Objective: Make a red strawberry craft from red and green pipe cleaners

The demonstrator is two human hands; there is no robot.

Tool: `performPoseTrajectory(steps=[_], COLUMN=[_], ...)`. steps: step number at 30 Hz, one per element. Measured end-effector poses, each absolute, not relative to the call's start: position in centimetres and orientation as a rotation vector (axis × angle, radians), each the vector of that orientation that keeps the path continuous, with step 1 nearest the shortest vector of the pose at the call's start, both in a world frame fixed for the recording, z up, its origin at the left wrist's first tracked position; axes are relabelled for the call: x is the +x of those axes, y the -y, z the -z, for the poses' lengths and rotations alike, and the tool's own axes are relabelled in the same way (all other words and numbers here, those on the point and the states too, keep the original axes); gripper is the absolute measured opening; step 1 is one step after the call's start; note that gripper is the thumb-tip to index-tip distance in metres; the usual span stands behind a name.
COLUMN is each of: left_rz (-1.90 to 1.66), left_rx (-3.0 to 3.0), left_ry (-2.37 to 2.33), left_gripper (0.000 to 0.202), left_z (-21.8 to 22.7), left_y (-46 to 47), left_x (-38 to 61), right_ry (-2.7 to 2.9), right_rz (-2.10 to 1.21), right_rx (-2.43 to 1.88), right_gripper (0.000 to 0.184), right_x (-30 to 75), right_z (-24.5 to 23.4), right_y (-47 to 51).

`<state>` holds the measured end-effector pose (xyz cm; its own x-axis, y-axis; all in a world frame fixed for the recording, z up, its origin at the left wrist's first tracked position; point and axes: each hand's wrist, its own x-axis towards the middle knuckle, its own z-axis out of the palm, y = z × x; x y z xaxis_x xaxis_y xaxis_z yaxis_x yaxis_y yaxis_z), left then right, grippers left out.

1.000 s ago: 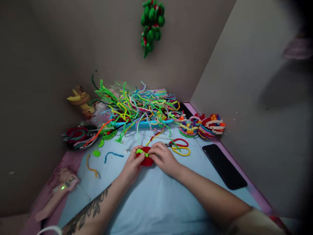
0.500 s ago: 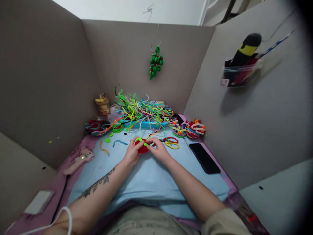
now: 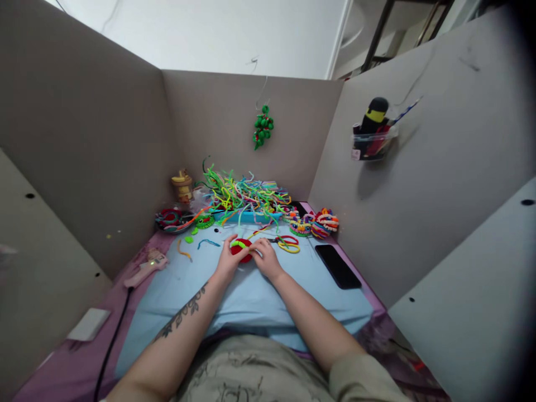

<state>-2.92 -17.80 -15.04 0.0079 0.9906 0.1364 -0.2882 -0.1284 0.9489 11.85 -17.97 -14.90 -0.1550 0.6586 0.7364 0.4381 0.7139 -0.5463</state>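
Between my hands is a round red fuzzy piece, with a bright green pipe cleaner curved across its upper part. My left hand is closed on the left side of the red piece, thumb laid over it. At the right edge, my right hand pinches with thumb and fingertips where the green pipe cleaner ends; the fingers partly hide that end. Just beyond my right hand lie scissors with red and yellow handles.
A blue tray heaped with pipe cleaners stands at the back. Pipe-cleaner figures sit to its right. A phone lies at right, a pink glue gun at left. Grey panels enclose the table; a clear holder hangs on one.
The view has tilted upward. The green pipe cleaner, bent unevenly before, now forms a smooth curve over the red piece. Both hands keep hold at nearly the same place.
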Motion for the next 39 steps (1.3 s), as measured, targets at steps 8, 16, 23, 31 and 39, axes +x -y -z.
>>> performPoseTrajectory(steps=[8, 16, 23, 31, 39], left_rz=[-1.452, -1.477, -1.415, -1.354, -1.300], left_rx=[0.968, 0.500, 0.554, 0.694, 0.791], left_ry=[-0.999, -0.675, -0.642, -0.673, -0.638], left_gripper=[0.067, 0.042, 0.043, 0.054, 0.053], left_z=[14.7, 13.4, 13.6, 13.9, 14.0], left_y=[17.6, 17.2, 17.5, 17.9, 18.3], left_x=[-3.0, -3.9, -4.0, -3.4, -3.1], right_ry=[1.675, 1.423, 1.532, 1.638, 1.667], right_rz=[-0.343, -0.342, -0.221, -0.108, -0.052], right_rx=[-0.930, -1.027, -0.983, -0.940, -0.976], right_gripper=[0.009, 0.014, 0.014, 0.014, 0.018], right_x=[11.8, 12.5, 10.9, 10.6, 10.5], right_z=[15.1, 15.6, 15.0, 14.7, 14.4], right_y=[17.6, 16.9, 18.0, 18.6, 19.0])
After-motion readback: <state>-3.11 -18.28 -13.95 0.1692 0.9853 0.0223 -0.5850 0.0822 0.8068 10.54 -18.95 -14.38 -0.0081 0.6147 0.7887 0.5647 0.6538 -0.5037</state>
